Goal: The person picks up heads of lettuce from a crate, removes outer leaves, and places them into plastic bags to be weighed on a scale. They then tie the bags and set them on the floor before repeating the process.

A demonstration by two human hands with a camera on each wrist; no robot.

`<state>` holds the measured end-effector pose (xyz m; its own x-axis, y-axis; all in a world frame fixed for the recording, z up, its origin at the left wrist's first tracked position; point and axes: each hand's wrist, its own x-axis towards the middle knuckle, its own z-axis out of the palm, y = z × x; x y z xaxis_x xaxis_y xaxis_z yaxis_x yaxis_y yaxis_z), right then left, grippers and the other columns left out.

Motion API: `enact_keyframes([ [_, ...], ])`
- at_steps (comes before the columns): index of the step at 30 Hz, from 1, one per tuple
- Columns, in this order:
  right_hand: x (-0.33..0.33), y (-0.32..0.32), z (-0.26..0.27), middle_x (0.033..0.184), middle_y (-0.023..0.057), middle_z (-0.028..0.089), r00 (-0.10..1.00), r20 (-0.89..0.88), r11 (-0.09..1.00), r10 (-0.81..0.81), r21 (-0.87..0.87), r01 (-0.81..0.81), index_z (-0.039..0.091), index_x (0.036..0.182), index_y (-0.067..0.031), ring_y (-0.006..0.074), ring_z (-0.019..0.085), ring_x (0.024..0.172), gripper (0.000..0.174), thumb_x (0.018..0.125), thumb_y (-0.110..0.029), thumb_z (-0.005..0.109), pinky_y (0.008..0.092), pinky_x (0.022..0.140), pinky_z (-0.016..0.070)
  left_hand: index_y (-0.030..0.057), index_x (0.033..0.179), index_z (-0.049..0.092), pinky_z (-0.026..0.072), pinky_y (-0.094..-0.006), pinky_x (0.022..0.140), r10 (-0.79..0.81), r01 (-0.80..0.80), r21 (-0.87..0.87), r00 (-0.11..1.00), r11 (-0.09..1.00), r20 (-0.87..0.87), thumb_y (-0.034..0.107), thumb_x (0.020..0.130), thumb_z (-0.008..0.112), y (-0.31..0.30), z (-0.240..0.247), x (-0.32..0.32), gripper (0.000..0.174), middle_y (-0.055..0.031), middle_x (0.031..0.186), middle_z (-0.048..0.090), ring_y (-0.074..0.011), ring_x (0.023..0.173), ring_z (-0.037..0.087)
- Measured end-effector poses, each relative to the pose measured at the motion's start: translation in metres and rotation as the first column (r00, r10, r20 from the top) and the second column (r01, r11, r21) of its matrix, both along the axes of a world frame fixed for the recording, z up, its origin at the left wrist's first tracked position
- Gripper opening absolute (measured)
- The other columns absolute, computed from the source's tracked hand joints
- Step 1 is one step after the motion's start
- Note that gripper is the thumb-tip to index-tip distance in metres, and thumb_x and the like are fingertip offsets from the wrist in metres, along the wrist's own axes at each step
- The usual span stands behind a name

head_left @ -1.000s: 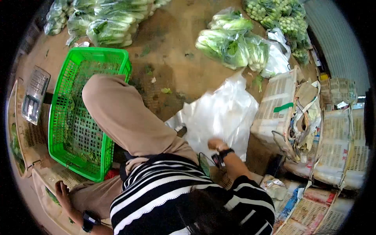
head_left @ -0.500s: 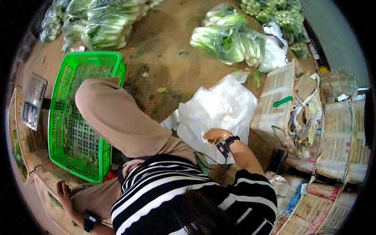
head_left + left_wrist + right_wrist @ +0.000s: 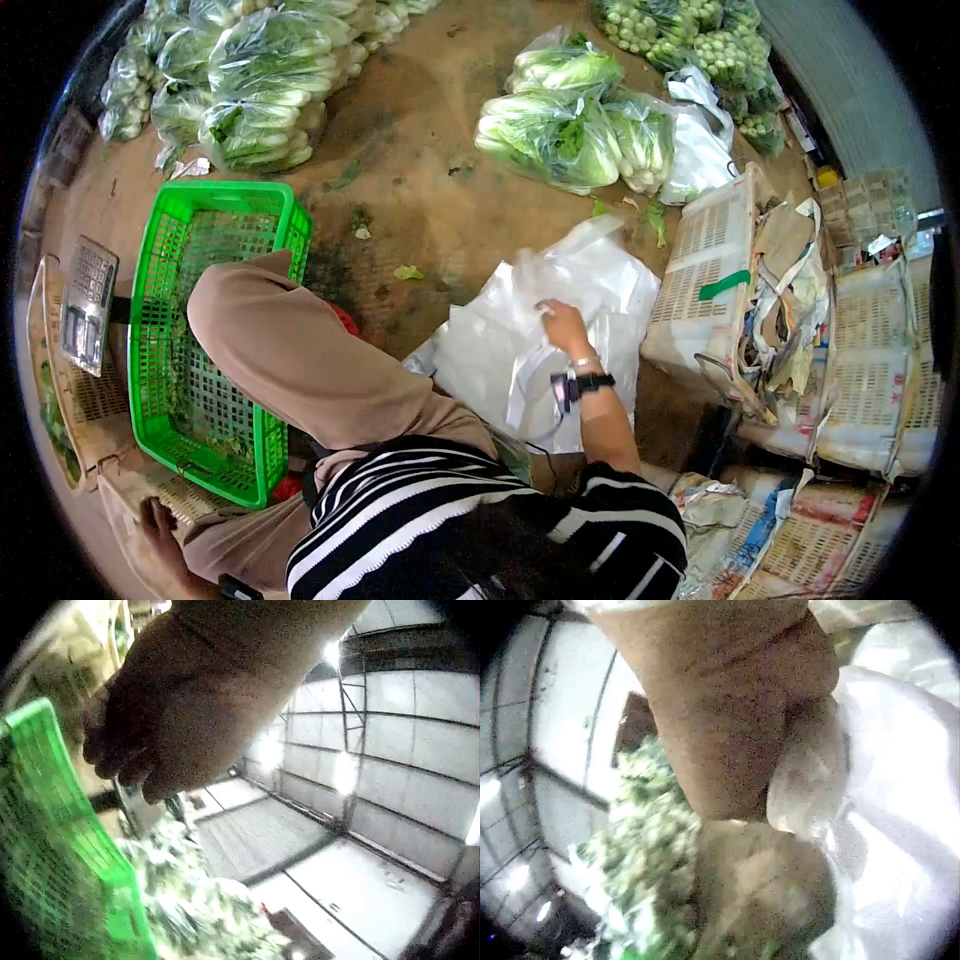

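Observation:
My right hand (image 3: 568, 328) grips white translucent plastic bags (image 3: 620, 285) laid in a loose stack on the floor at my right side. In the right wrist view its fingers (image 3: 735, 780) are curled, with plastic bunched at the thumb side. My left hand (image 3: 165, 535) hangs beside my left leg, fingers loosely bent and holding nothing. In the left wrist view that hand (image 3: 169, 712) is dark, above the rim of a green plastic basket (image 3: 71, 802). The basket (image 3: 150, 330) stands left of my raised knee, with leaf scraps inside.
Bagged leafy greens (image 3: 265, 90) lie at the far left, with more bagged greens (image 3: 555, 130) ahead. Pale crates (image 3: 700, 260) line my right side, one topped with torn cardboard. A scale (image 3: 90, 305) stands left of the basket. Leaf scraps (image 3: 408, 272) dot the brown floor.
My right hand has moved forward over the plastic bags, lifting and shifting the top plastic. The left hand has dropped slightly lower beside the leg. The head view has tilted a little.

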<state>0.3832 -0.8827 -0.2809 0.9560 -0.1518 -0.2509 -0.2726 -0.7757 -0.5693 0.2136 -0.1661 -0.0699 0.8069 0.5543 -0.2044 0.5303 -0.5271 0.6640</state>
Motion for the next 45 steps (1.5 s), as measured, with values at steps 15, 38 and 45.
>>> enact_keyframes([
  [15, -0.037, 0.097, 0.130, 0.075, 0.0152, 0.060, 0.942, 0.053, 0.911, 0.331, -0.276, -0.305, 0.058, 0.085, -0.0037, 0.0345, 0.057, 0.069, 0.021, 0.077, -0.022, 0.052, 0.0418, 0.062, 0.0451, 0.0035, 0.093, 0.051, 0.0488, -0.0385, 0.050, -0.922, 0.911, 0.410, 0.196, 0.046, -0.333, 0.011, 0.074, 0.050, -0.416, -0.116, 0.220, 0.021, -0.0128, 0.073, 0.060, -0.0274, 0.064, 0.061],
  [38, 0.078, 0.517, 0.345, 0.087, 0.0150, 0.055, -0.160, 0.786, 0.307, 0.597, -0.409, -0.859, 0.054, 0.092, -0.0029, 0.0296, 0.052, 0.077, 0.052, 0.062, -0.043, 0.069, 0.0370, 0.066, 0.0421, 0.0025, 0.089, 0.063, 0.0478, -0.0339, 0.069, -0.107, -0.156, 0.464, 0.864, 0.872, 0.492, 0.009, 0.061, 0.065, -0.055, 0.123, 0.144, 0.028, -0.0174, 0.084, 0.061, -0.0281, 0.078, 0.061],
  [45, 0.070, 0.550, 0.273, 0.077, 0.0169, 0.052, -0.096, 0.693, 0.059, 0.715, -0.196, -0.979, 0.054, 0.081, 0.0035, 0.0304, 0.051, 0.073, 0.022, 0.072, -0.015, 0.063, 0.0390, 0.065, 0.0398, -0.0002, 0.058, 0.058, 0.0453, -0.0392, 0.051, -0.209, 0.006, 0.499, 0.913, 0.866, 0.352, 0.014, 0.061, 0.061, -0.042, 0.023, 0.141, 0.015, -0.0196, 0.059, 0.056, -0.0342, 0.055, 0.055],
])
